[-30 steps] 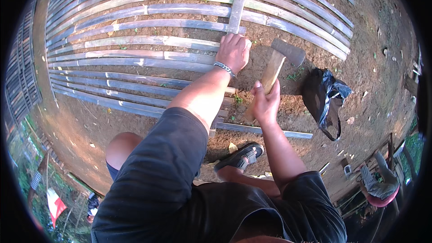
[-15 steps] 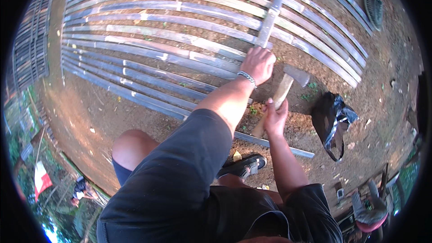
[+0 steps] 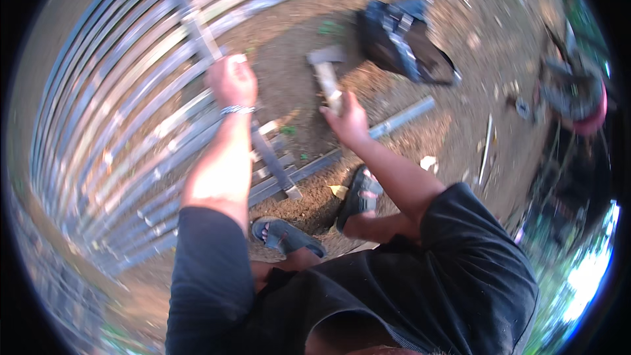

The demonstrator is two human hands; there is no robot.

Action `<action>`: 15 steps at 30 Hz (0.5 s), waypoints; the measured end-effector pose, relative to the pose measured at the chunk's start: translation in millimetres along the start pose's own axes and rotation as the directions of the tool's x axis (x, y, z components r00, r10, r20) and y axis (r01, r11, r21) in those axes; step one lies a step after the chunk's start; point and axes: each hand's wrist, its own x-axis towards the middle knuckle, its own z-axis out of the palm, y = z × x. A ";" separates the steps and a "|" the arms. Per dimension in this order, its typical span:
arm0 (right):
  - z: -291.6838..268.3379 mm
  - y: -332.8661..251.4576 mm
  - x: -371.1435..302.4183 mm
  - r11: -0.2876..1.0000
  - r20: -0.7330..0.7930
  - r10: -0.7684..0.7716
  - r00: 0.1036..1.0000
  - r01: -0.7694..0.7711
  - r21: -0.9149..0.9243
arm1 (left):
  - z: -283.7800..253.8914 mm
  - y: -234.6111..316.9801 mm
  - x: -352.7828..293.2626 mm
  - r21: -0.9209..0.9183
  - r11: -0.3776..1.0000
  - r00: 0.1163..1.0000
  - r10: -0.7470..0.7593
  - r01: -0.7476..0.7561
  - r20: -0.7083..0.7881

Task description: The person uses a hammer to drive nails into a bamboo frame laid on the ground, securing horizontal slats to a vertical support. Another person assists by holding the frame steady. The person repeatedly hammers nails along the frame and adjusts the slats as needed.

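Note:
My left hand [image 3: 232,83], with a braided bracelet at its wrist, is closed around a long flat bamboo crosspiece [image 3: 197,31]. The crosspiece lies across a row of split bamboo slats [image 3: 125,69] and runs on below my hand toward my feet. In my right hand [image 3: 350,120] is a hatchet [image 3: 326,77], gripped by its pale wooden handle. The blade end points away from me, over bare soil and apart from the slats. My fingers hide the lower part of the handle. Motion blurs much of the slat row.
A black plastic bag [image 3: 394,43] lies on the soil beyond the hatchet. A grey strip [image 3: 402,117] extends right, past my right forearm. My sandalled feet [image 3: 287,235] stand near the crosspiece's near end. A blurred grey and pink shape [image 3: 573,95] is at far right.
The view has swung right, so the slats and both hands appear farther left. Both feet now show by the crosspiece's near end. Each hand keeps its hold.

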 end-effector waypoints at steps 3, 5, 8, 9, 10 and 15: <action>-8.8 -4.6 -10.7 1.000 -0.035 0.014 0.999 -0.014 0.009 | 10.9 -7.8 -1.7 0.002 0.997 0.996 0.077 -0.077 -0.043; -7.9 2.8 -21.1 1.000 -0.053 -0.020 0.998 0.019 -0.015 | 14.8 -12.8 -3.2 0.032 0.992 0.992 0.126 -0.125 -0.023; -10.0 0.0 -47.2 0.984 -0.041 -0.139 0.989 0.134 -0.121 | 14.6 -17.6 -3.8 0.110 0.986 0.991 0.132 -0.128 -0.029; -13.3 1.7 -56.6 0.972 0.015 -0.220 0.975 0.220 -0.086 | 12.6 -19.8 -3.5 0.145 0.980 0.990 0.139 -0.134 -0.027; -22.3 6.1 -67.9 0.954 0.063 -0.292 0.954 0.295 -0.057 | 13.5 -19.6 -3.6 0.136 0.979 0.987 0.156 -0.152 -0.025; -69.9 84.7 -123.3 0.893 0.319 -0.407 0.856 0.446 -0.056 | 22.8 -17.2 -6.9 0.171 0.973 0.988 0.145 -0.152 0.054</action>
